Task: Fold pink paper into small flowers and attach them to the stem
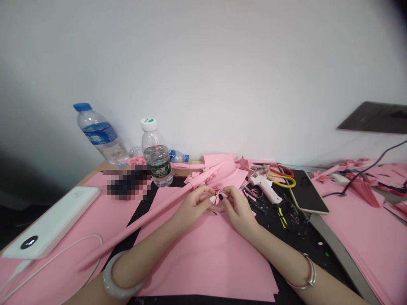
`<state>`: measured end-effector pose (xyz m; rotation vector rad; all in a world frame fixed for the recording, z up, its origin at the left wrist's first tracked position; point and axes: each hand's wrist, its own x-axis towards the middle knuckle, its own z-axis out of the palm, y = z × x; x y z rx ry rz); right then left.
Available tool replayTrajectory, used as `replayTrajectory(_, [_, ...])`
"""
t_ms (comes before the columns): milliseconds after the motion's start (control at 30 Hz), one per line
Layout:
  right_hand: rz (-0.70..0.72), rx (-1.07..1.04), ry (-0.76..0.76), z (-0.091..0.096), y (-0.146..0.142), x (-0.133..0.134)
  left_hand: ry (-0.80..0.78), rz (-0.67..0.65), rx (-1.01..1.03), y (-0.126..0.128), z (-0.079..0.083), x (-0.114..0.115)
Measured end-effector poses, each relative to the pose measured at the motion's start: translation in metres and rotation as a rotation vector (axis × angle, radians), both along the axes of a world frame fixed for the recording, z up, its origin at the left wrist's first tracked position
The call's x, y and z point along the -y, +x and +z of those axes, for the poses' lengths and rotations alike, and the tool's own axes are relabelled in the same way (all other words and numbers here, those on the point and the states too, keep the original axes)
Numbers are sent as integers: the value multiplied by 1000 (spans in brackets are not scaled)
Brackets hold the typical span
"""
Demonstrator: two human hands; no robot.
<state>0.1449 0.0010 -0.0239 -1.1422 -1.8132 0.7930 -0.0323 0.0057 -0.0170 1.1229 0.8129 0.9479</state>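
Far edge of the desk meets a white wall; loose pink paper scraps crowd the far side, with a hot glue gun and scissors just right. Over a pink paper sheet, left hand and right hand nearly touch, fingertips curled almost closed, pinching a small folded pink paper piece between them. Forearms angle inward from the near edge.

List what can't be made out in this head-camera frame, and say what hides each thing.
Head view:
- Small folded pink paper: mostly covered by the left hand and right hand.
- Dark object beside the water bottle: pixelated.
- Bottle's label text: too small.
- Pink sheets: cut off by the frame's edge.
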Motion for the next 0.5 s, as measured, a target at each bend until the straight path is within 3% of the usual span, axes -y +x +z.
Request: replayTrajectory(500, [24, 27, 50, 1, 0, 1, 80, 17, -58, 2, -2, 1])
